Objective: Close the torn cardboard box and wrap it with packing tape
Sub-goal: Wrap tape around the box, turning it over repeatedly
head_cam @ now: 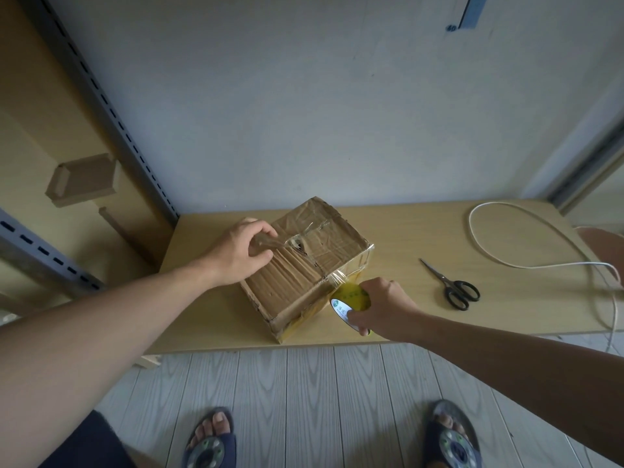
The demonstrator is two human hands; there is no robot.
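Pale wooden table (422,231) is running L to R across the view, w/ grey plank floor (320,383) lying below it and a pair of dark sandals (209,440) showing at the bottom edge. Torn brown cardboard box (297,278) is sitting on the table's left-centre part, turned at an angle, one corner poking toward the near edge. Its flaps are lying down and the top is looking creased, w/ a dark ragged tear near the middle and old shiny tape crossing it. Long white cable (506,263) is looping over the table's right end, well apart from the box. Left hand (236,255) is resting on the box's far-left top, fingers curled, thumb and fingertips pinching a crumpled brownish strip of tape (266,242) just beside the tear. Right hand (385,305) is working at the box's near-right side, fingers and thumb wrapping round a roll of yellowish clear packing tape (349,298) and gripping it firm. The roll is sitting just beside the box's wall; can't tell if it's touching the table. Clear film is stretching from the roll up to the box's right top edge, approx. at the seam. Black-handled scissors (452,285) are lying on the table btw box and cable, blades closed, tips pointing toward the wall, apart from both hands.
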